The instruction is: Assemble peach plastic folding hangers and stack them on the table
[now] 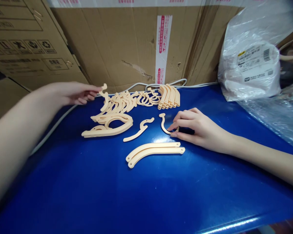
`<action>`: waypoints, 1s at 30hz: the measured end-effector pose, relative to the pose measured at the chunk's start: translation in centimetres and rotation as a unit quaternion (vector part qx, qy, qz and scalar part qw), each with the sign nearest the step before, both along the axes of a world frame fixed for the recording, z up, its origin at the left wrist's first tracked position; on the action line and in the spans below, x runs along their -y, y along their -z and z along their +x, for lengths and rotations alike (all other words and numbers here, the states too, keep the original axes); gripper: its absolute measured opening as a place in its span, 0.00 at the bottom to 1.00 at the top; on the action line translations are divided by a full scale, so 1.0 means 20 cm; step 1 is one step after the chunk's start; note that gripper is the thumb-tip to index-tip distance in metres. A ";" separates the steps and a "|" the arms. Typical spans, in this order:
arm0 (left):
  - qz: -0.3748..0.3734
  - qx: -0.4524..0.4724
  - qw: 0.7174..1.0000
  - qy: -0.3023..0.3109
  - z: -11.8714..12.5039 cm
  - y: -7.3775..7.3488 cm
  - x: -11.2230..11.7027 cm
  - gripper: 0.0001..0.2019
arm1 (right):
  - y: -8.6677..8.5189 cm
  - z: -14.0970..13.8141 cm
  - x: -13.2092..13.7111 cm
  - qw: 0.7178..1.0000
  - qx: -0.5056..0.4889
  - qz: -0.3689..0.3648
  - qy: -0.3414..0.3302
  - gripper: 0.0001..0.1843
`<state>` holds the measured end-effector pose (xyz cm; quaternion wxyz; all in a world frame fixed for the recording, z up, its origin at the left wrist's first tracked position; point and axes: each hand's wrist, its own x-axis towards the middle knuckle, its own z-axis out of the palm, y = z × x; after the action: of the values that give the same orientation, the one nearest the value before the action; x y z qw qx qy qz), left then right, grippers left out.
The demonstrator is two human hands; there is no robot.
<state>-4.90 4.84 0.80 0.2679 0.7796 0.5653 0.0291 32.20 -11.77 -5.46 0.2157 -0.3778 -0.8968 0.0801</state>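
Several peach-coloured plastic hanger parts lie on a blue table [112, 195]. My left hand [75, 92] pinches a curved hook piece [104, 97] and holds it just above the pile of parts [122, 102] at the back. My right hand [197, 128] rests on the table with its fingertips closed on a small hook piece [163, 125]. Two long curved arms [153, 152] lie side by side in front of that hand. Another hook piece [139, 130] lies loose in the middle. A stack of curved arms [109, 125] sits at the left.
Cardboard boxes [127, 42] stand along the back edge of the table. A white cable [141, 85] runs behind the parts. At the right lies a clear plastic bag [251, 61] with a label, and more plastic film [278, 113] beside it.
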 end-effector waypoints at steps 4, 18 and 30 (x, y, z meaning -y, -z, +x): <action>-0.024 0.085 0.995 -0.052 0.00 -0.13 0.06 0.30 | 0.00 -0.01 0.00 1.000 0.003 -0.001 0.002 0.10; -0.063 -0.017 0.989 0.135 0.46 -0.09 0.38 0.20 | 0.00 -0.02 0.01 1.000 0.008 0.001 0.002 0.09; 0.014 -0.079 0.986 0.145 0.56 0.03 0.39 0.19 | 0.00 -0.01 0.00 1.000 0.006 0.003 -0.002 0.08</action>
<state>6.33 -2.98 0.26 0.2124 0.8569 0.4652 -0.0639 32.07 -11.84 -5.55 0.2117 -0.3758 -0.8990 0.0756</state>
